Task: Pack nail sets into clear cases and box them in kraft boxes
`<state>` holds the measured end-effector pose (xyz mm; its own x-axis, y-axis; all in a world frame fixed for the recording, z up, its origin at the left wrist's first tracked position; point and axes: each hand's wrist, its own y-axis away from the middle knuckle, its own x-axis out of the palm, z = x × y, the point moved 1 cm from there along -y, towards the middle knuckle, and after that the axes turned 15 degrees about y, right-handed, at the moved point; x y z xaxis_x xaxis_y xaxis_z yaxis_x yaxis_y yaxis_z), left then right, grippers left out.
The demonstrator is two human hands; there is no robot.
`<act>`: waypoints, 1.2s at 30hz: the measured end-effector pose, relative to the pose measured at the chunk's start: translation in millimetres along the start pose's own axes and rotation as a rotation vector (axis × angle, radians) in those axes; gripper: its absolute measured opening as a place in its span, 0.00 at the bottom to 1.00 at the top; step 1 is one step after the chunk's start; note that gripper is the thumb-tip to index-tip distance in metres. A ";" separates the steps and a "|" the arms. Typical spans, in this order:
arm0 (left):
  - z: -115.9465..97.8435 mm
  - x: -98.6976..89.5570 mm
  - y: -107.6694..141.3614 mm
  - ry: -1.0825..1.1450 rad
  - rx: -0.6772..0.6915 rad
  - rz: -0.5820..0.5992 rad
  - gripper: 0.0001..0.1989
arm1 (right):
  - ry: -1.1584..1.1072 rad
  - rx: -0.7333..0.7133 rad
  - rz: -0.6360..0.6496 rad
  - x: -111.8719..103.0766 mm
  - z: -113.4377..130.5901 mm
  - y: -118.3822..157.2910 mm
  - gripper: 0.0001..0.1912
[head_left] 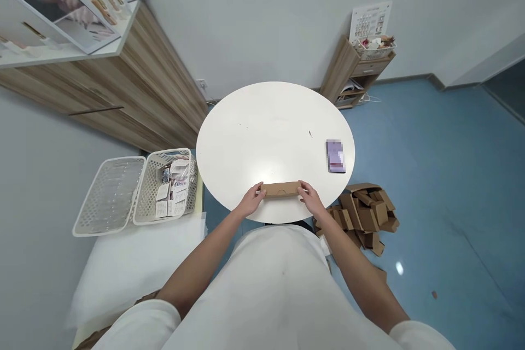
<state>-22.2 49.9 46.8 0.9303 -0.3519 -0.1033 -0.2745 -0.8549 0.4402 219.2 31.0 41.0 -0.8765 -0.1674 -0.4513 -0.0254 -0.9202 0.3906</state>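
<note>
A long, narrow brown cardboard box (281, 190) lies at the near edge of the round white table (270, 131), its long side across my view. My left hand (251, 200) grips its left end, thumb on the near side and fingers behind. At the other end, my right hand (310, 198) holds the box in the same way. A small curved notch shows in the middle of its near face, and the box looks closed. What is inside cannot be seen.
A purple phone-sized item (336, 156) lies on the table's right side. Cardboard boxes (367, 213) are heaped on the floor at right. To the left stand a white basket (141, 213) of packets and a clear-bottomed basket (109, 197). A wooden cabinet (159, 65) borders the table's far left.
</note>
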 end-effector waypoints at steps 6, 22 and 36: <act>15.7 9.1 11.2 0.027 -0.010 0.026 0.29 | 0.036 0.020 -0.022 6.0 -3.8 15.2 0.25; 54.5 21.4 27.0 -0.125 0.204 -0.037 0.30 | 0.005 0.033 -0.082 44.1 -41.0 56.9 0.30; 51.1 24.6 22.1 -0.196 0.051 -0.167 0.31 | 0.031 0.285 0.021 13.9 -37.5 51.4 0.32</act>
<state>-17.8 2.9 8.4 0.9002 -0.2674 -0.3439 -0.1380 -0.9238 0.3571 223.7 -31.9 24.8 -0.8634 -0.1999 -0.4632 -0.1454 -0.7805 0.6080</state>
